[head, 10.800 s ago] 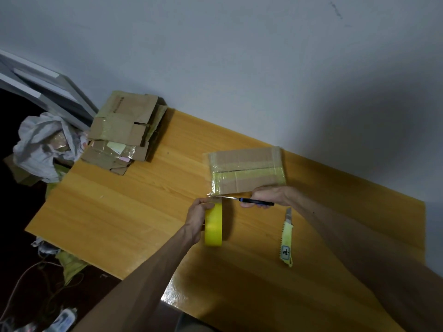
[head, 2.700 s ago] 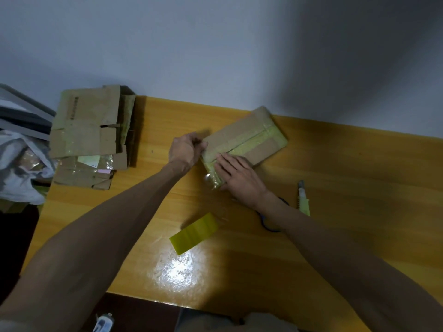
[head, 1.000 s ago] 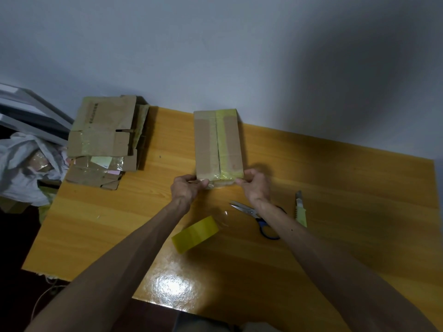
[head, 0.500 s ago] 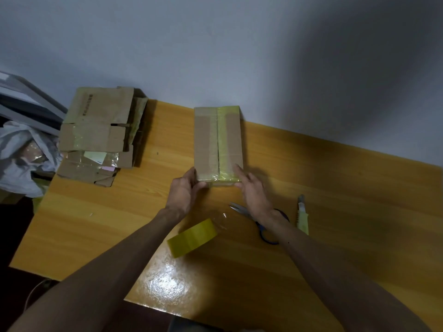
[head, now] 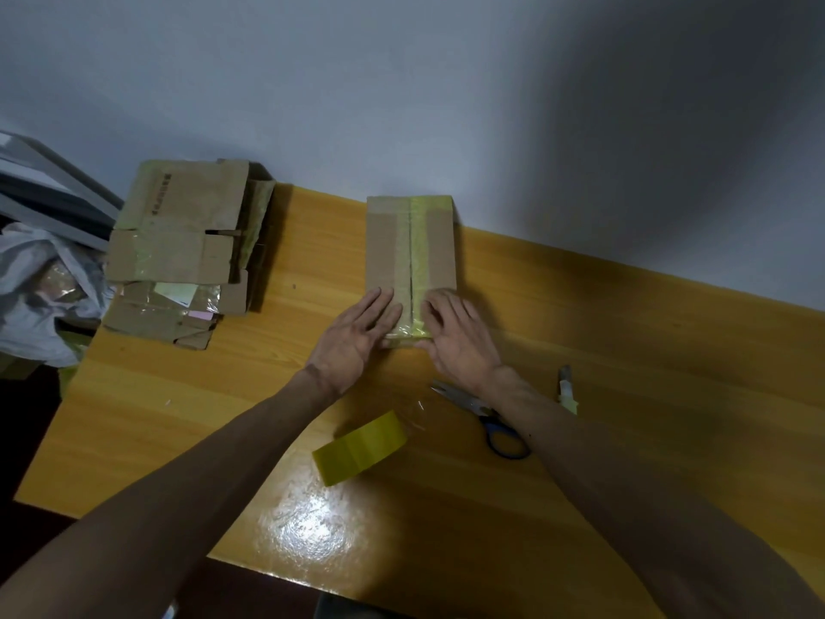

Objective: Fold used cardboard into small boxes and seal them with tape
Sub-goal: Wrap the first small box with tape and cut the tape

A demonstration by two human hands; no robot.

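A small brown cardboard box lies flat on the wooden table, its long side pointing away from me, with yellowish tape along its centre seam. My left hand lies flat on the box's near left corner, fingers straight. My right hand lies flat on the near right corner, fingers spread over the taped end. A roll of yellow tape lies on its side in front of my hands.
Blue-handled scissors lie under my right forearm, and a yellow utility knife lies to their right. A stack of flattened used cardboard sits at the table's far left corner. A white plastic bag and grey frames lie off the left edge.
Both hands went from holding the box's near end at its corners to lying flat on top of it. The box stayed lengthwise by the wall.
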